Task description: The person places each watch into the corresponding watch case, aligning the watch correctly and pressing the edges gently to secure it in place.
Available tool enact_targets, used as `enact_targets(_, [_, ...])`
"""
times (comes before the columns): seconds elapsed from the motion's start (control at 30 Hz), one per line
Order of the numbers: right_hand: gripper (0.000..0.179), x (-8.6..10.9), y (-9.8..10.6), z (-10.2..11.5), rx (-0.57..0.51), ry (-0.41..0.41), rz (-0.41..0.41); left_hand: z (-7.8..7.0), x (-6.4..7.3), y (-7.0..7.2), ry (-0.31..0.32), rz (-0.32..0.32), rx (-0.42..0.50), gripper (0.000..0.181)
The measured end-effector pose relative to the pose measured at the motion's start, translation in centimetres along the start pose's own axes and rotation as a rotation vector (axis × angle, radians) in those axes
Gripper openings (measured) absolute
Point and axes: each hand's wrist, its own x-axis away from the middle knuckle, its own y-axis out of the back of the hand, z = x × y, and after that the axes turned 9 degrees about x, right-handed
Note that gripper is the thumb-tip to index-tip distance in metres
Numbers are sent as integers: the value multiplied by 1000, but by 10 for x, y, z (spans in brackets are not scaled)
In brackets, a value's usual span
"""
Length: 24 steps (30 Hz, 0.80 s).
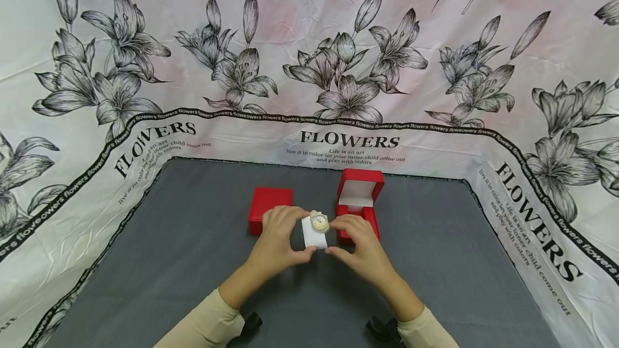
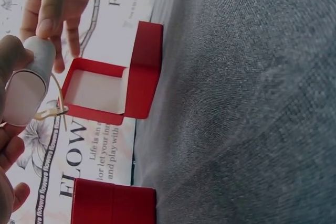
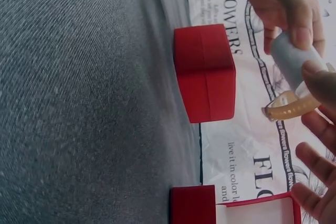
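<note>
A wristwatch [image 1: 319,223] with a pale dial and cream strap lies against a white watch cushion [image 1: 313,236] above the middle of the table. My left hand [image 1: 276,236] pinches the cushion's left end between thumb and fingers. From the other side my right hand [image 1: 360,243] holds the right end, its thumb pressing on the cushion [image 2: 41,51] in the left wrist view. The strap [image 3: 291,110] hangs loose from the cushion in the right wrist view, its buckle [image 2: 62,110] showing in the left wrist view. Fingers hide part of both.
Behind my right hand stands a red box [image 1: 360,176] with its lid raised and a white lining. Another red box [image 1: 271,203], lid down, sits behind my left hand. A grey cloth [image 1: 184,262] with a flower-printed border [image 1: 348,141] covers the table.
</note>
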Motion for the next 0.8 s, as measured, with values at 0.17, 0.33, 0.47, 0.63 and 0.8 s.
enact_targets(0.17, [48, -1, 0, -1, 10, 46, -51, -3, -1, 2, -4, 0, -6, 67])
enact_targets(0.33, [41, -1, 1, 0, 4, 70, -74, -5, -1, 2, -6, -13, -15, 67])
enact_targets(0.47, [38, -1, 0, -1, -3, 89, -107, -8, -1, 2, 11, -25, -17, 68])
enact_targets(0.63, [37, -1, -1, -1, -6, 102, -141, -9, 0, 2, 33, -27, -4, 70])
enact_targets(0.8, [37, -1, 0, -1, -8, 76, -156, -8, -1, 4, 31, 17, 8, 80])
